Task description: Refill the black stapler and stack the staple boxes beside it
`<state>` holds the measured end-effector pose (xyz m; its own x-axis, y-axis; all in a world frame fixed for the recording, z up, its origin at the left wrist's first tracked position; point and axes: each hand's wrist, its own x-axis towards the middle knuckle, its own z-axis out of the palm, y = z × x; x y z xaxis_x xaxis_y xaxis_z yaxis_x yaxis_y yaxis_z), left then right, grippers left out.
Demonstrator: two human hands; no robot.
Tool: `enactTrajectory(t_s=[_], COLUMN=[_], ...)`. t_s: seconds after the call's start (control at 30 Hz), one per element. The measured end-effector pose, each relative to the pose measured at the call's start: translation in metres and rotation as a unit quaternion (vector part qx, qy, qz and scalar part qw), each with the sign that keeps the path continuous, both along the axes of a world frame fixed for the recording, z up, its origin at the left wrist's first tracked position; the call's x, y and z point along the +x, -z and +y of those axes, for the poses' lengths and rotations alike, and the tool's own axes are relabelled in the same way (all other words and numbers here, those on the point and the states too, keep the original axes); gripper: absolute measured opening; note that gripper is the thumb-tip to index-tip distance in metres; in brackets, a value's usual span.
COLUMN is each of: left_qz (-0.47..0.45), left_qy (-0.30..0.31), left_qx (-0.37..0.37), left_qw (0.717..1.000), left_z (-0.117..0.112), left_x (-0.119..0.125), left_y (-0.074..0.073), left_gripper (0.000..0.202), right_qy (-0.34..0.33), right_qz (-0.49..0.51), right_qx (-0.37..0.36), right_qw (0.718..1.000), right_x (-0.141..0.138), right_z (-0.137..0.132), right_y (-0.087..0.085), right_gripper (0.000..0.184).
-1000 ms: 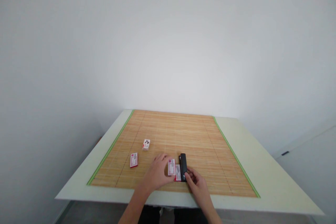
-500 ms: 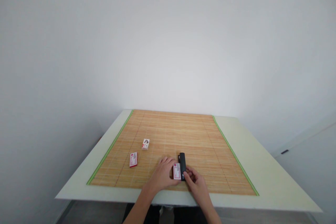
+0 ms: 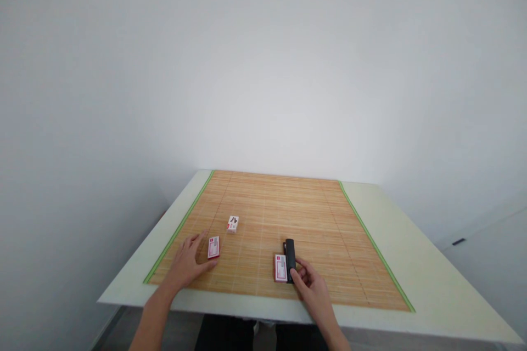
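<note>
My left hand [image 3: 189,263] is open on the left side of the mat, its thumb and fingers apart around a small red-and-white box [image 3: 213,247]. I cannot tell whether it touches that box. My right hand [image 3: 312,283] grips the near end of a black stapler [image 3: 290,258] from its right side, thumb on top. Against the stapler's left side lies another red-and-white box [image 3: 280,268]. Farther back, a smaller white box [image 3: 233,224] with a dark picture printed on it lies by itself.
A bamboo mat [image 3: 280,203] with green side edges covers the middle of a white table [image 3: 444,290]. Behind the table rises a plain white wall [image 3: 267,66]. My legs [image 3: 226,332] are below the table's front edge.
My left hand has let go of the box beside the stapler and moved left to the other red-and-white box. My right hand stays on the stapler. The view has shifted slightly.
</note>
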<state>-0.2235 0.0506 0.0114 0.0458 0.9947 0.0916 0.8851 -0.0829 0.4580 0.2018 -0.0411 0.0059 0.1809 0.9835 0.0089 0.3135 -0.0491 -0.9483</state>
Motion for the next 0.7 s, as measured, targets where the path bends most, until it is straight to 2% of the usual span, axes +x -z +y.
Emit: enactTrajectory(t_s=[0.07,0.17,0.3,0.43,0.57,0.7], left_qz=[-0.017,-0.055,-0.142,-0.189,-0.203,-0.213], left_qy=[0.027,0.061,0.118,0.227,0.271,0.273], left_qx=[-0.015,-0.026,-0.005,0.004,-0.013,-0.025], left_qw=[0.999,0.996,0.983,0.955,0.941,0.938], left_z=[0.005,0.01,0.003,-0.017,-0.029,-0.029], left_x=[0.001,0.027,0.089,0.156,0.193,0.201], left_y=[-0.003,-0.015,-0.036,-0.051,-0.05,-0.041], left_gripper=[0.079,0.063,0.062,0.068,0.067,0.063], right_qy=[0.0,0.005,0.001,-0.005,-0.002,-0.001], right_qz=[-0.014,-0.031,-0.041,-0.031,-0.022,-0.027], right_qx=[-0.001,0.001,-0.001,0.006,0.001,0.001], right_qw=[1.0,0.999,0.999,0.999,1.0,1.0], right_x=[-0.002,-0.004,-0.005,-0.004,-0.004,-0.003], right_z=[0.0,-0.001,-0.001,-0.001,-0.001,0.0], right_y=[0.001,0.003,0.004,0.004,0.004,0.003], right_gripper=[0.061,0.062,0.058,0.057,0.06,0.06])
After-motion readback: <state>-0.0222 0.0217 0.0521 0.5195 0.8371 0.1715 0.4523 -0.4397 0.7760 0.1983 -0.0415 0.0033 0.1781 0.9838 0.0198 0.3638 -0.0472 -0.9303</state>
